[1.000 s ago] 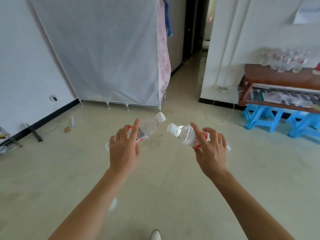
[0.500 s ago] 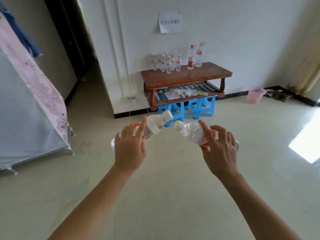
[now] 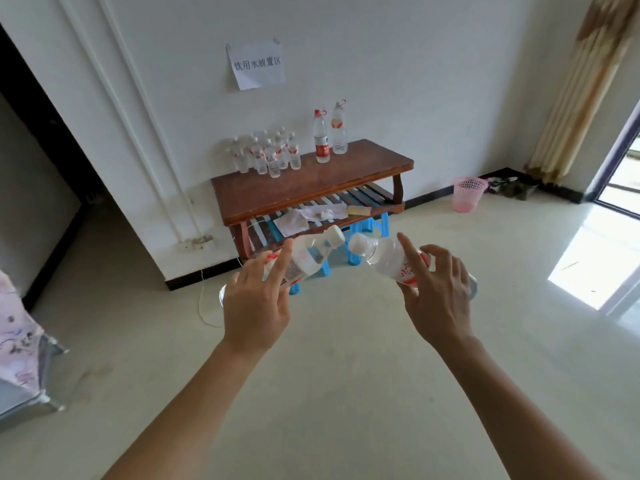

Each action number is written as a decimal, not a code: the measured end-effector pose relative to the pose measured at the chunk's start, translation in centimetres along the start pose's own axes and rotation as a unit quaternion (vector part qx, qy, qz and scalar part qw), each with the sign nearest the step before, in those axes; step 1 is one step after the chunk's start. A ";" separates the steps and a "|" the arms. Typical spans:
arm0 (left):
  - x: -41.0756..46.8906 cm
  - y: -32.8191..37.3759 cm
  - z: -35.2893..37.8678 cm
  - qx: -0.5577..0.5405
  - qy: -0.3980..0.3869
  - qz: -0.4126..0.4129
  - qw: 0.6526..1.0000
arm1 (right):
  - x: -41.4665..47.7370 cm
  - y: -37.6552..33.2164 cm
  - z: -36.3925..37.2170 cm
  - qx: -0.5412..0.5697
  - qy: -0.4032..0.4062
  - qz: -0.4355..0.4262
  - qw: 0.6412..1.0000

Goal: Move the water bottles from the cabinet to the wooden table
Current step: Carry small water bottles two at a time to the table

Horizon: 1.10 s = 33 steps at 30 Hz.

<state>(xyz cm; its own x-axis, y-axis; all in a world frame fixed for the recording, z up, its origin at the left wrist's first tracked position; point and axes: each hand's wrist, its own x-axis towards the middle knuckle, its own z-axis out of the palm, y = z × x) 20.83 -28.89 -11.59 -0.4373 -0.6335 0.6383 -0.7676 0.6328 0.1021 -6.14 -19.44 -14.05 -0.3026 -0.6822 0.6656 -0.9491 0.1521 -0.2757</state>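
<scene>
My left hand grips a clear water bottle with a white cap and red label, tilted so its cap points up and right. In my right hand is a second clear bottle, its white cap pointing up and left; the two caps nearly meet. Ahead against the white wall stands the wooden table. On its left rear is a cluster of several small bottles, and two taller bottles stand to their right.
Blue plastic stools sit under the table, whose slatted lower shelf holds cloths. A pink waste basket stands right of it. A fabric cabinet edge is at far left, a dark doorway behind. A white cord lies on the floor.
The view has swung right from the fabric cabinet to the wooden table, which is now nearer and centred. Both hands keep the same hold on their bottles.
</scene>
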 end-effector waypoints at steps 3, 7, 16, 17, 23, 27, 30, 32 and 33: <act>3.6 -2.2 2.9 0.010 0.008 -0.027 1.000 | 5.2 0.9 3.9 0.023 -0.003 -0.015 1.000; 8.4 -5.4 7.9 0.009 0.020 -0.051 0.998 | 11.5 2.1 10.2 0.039 -0.011 -0.041 0.998; 23.6 -13.8 22.5 -0.027 0.015 -0.071 0.997 | 26.9 5.2 25.8 0.022 -0.048 -0.051 0.997; 26.2 -15.0 24.0 -0.030 0.010 -0.073 0.997 | 29.3 5.4 27.4 0.021 -0.047 -0.051 0.997; 39.3 -19.2 31.7 -0.041 0.023 -0.063 0.997 | 41.1 8.2 35.4 -0.008 -0.039 -0.039 0.998; 46.6 -21.2 37.7 -0.061 0.027 -0.061 0.996 | 48.1 11.2 41.2 -0.002 -0.016 -0.036 0.999; 51.5 -23.0 42.7 -0.071 0.031 -0.075 0.994 | 53.7 13.8 46.9 0.017 -0.022 -0.038 0.999; 54.7 -24.3 45.7 -0.076 0.027 -0.104 0.991 | 57.7 15.1 50.8 0.028 -0.039 -0.043 0.998; 56.4 -25.0 46.9 -0.069 0.022 -0.115 0.991 | 59.9 15.6 52.7 0.037 -0.051 -0.043 0.997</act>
<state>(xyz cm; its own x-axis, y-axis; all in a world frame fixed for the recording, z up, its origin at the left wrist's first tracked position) -6.60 -101.36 -13.90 -0.2353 -0.7494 0.6189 -0.7715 0.5313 0.3500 -34.49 -95.65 -14.99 -0.2056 -0.7602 0.6163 -0.9614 0.0393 -0.2722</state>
